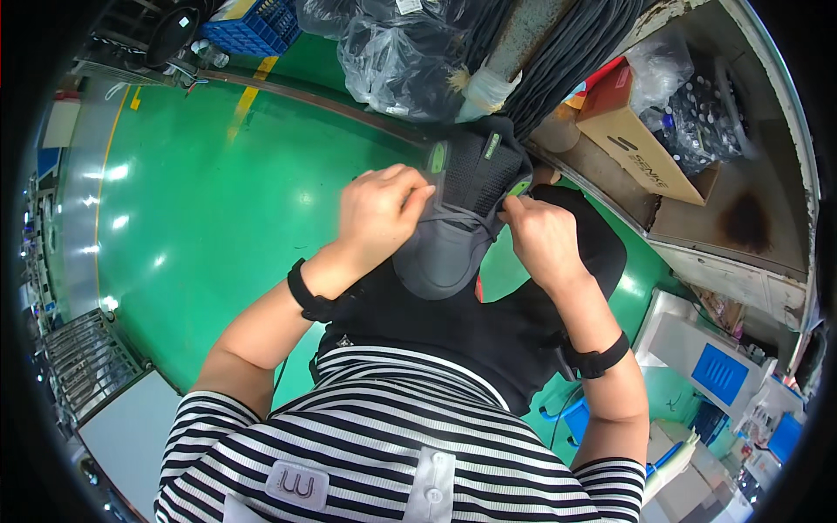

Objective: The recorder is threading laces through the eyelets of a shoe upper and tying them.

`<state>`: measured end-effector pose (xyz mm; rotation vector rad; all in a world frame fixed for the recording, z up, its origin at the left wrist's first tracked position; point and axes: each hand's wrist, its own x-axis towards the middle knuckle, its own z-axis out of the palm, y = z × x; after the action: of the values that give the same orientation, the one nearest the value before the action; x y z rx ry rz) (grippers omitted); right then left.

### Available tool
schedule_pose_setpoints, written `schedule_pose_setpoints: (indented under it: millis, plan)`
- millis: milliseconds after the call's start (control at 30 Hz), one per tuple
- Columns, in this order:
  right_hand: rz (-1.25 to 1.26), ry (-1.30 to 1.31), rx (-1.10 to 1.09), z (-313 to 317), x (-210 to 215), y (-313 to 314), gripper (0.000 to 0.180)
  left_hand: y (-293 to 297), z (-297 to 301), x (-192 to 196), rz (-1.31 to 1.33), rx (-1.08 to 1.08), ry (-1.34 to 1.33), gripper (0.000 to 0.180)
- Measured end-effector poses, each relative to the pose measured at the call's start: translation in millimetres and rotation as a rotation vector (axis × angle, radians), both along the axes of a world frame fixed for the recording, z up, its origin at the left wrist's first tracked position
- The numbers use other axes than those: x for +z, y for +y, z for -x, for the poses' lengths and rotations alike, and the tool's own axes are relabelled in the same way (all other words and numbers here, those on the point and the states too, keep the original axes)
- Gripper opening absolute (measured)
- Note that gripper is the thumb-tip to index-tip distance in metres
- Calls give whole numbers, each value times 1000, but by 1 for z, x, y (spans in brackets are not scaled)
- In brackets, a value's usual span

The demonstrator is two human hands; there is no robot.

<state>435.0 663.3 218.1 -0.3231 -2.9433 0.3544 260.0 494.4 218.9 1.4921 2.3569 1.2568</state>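
Observation:
A dark grey shoe (442, 257) lies over my lap, its rounded toe toward me and its mesh tongue away from me. Green patches mark both sides of its lacing. A thin grey shoelace (462, 218) crosses the front of the opening between my hands. At the shoe's left edge, my left hand (379, 205) is closed in a pinch on the lace. My right hand (542, 235) pinches at the right edge, just below the green patch, seemingly on the lace too. The fingertips partly hide what they grip.
Beyond the shoe hang bundled black cords (584, 52) by a rusty post, beside clear plastic bags (392, 70). At right, a worn metal shelf (741, 253) bears an open cardboard box (641, 144). A blue crate (253, 30) stands far left on the green floor (200, 192).

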Motion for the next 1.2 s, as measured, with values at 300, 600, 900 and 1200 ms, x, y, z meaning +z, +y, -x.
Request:
schedule_pose_setpoints:
  millis: [300, 600, 900, 1200]
  plan:
    - [-4, -21, -157, -2, 19, 5, 25, 37, 42, 22, 93, -484, 619, 21]
    - [-29, -203, 393, 30, 25, 46, 16, 76, 80, 16, 465, -956, 196, 13]
    - [350, 13, -75, 24, 1, 17, 8, 62, 33, 15, 91, -438, 332, 14]
    - [952, 239, 358, -18, 52, -104, 10, 78, 20, 2, 200, -720, 627, 17]
